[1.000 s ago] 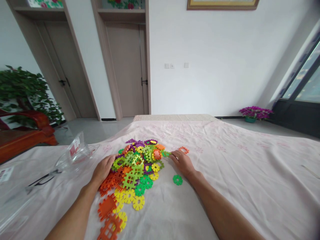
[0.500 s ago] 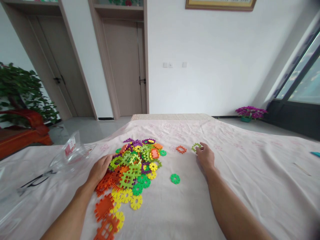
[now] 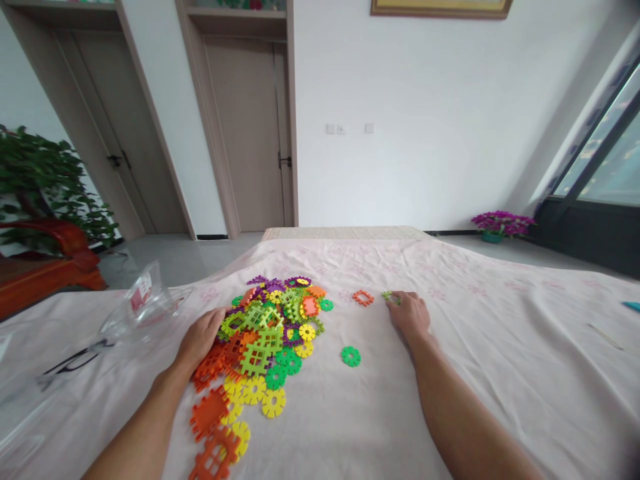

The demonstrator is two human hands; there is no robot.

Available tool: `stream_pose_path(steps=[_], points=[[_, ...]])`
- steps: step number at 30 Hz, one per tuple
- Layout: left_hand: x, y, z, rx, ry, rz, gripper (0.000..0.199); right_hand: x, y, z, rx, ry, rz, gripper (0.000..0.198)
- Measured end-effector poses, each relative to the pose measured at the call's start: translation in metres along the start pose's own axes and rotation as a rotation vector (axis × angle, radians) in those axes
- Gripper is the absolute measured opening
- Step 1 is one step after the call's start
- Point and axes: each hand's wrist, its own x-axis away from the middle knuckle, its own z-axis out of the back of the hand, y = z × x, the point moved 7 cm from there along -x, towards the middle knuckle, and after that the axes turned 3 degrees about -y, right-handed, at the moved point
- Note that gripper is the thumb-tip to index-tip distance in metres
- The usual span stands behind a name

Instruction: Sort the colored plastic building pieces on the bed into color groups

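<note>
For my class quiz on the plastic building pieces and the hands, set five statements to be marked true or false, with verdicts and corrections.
1. The left hand is at the edge of the pile of plastic pieces. True.
2. The right hand is on a purple disc. False: it is on a light green piece.
3. An orange frame lies between the pile and the right hand. True.
4. The loose slotted disc nearer the wearer is yellow. False: it is green.
5. Clear plastic packaging lies right of the pile. False: it lies left.
</note>
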Motion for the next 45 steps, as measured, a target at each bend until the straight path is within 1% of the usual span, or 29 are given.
stream_pose_path(steps=[2, 4, 6, 8, 11, 13, 15, 18, 20, 23, 25, 28, 31, 35, 38, 40, 42, 43, 45], points=[[0.001, 0.004, 0.001, -0.008, 0.004, -0.002, 0.054, 0.001, -0.007, 0.003, 0.032, 0.032, 0.028, 0.035], [0.001, 0.008, 0.002, -0.018, 0.009, -0.008, 0.053, 0.004, -0.024, 0.008, 0.029, 0.064, 0.095, 0.031], [0.002, 0.011, 0.003, -0.027, 0.013, -0.007, 0.053, 0.012, -0.052, 0.012, -0.02, 0.085, 0.213, 0.029], [0.002, 0.012, 0.003, -0.035, 0.016, -0.003, 0.052, 0.025, -0.088, 0.014, -0.099, 0.066, 0.381, 0.029], [0.002, 0.01, 0.002, -0.039, 0.011, -0.002, 0.053, 0.055, -0.143, 0.009, -0.21, -0.06, 0.63, 0.036], [0.001, 0.009, 0.001, -0.036, 0.003, 0.003, 0.053, 0.075, -0.171, 0.002, -0.25, -0.145, 0.73, 0.044], [0.0, 0.008, 0.0, -0.031, -0.002, 0.0, 0.054, 0.09, -0.191, -0.006, -0.252, -0.222, 0.791, 0.051], [0.0, 0.009, 0.0, -0.04, 0.005, -0.004, 0.053, 0.1, -0.207, -0.018, -0.223, -0.305, 0.8, 0.059], [0.0, 0.009, 0.0, -0.054, 0.012, -0.002, 0.053, 0.102, -0.211, -0.023, -0.203, -0.34, 0.782, 0.06], [-0.001, 0.01, 0.001, -0.068, 0.015, -0.007, 0.052, 0.101, -0.21, -0.025, -0.198, -0.345, 0.746, 0.046], [-0.001, 0.01, 0.001, -0.069, 0.014, -0.012, 0.051, 0.098, -0.206, -0.022, -0.225, -0.312, 0.704, 0.039], [-0.001, 0.009, 0.0, -0.065, 0.01, -0.015, 0.051, 0.089, -0.194, -0.015, -0.29, -0.235, 0.594, 0.038], [0.0, 0.008, 0.0, -0.063, 0.01, -0.008, 0.052, 0.07, -0.171, -0.007, -0.349, -0.135, 0.424, 0.04], [0.0, 0.008, 0.001, -0.064, 0.013, -0.003, 0.052, 0.04, -0.123, -0.006, -0.424, -0.049, 0.161, 0.043], [-0.001, 0.008, 0.001, -0.066, 0.013, -0.002, 0.051, 0.025, -0.093, -0.008, -0.468, -0.008, 0.05, 0.042], [-0.002, 0.007, 0.0, -0.065, 0.011, -0.005, 0.052, 0.022, -0.085, -0.01, -0.486, 0.003, 0.043, 0.04], [-0.002, 0.007, 0.0, -0.062, 0.009, -0.009, 0.052, 0.024, -0.088, -0.009, -0.472, 0.005, 0.085, 0.036], [-0.002, 0.006, 0.0, -0.061, 0.009, -0.01, 0.053, 0.027, -0.093, -0.007, -0.451, 0.004, 0.125, 0.035], [-0.001, 0.005, 0.0, -0.062, 0.012, -0.005, 0.053, 0.036, -0.11, -0.005, -0.399, -0.023, 0.254, 0.032]])
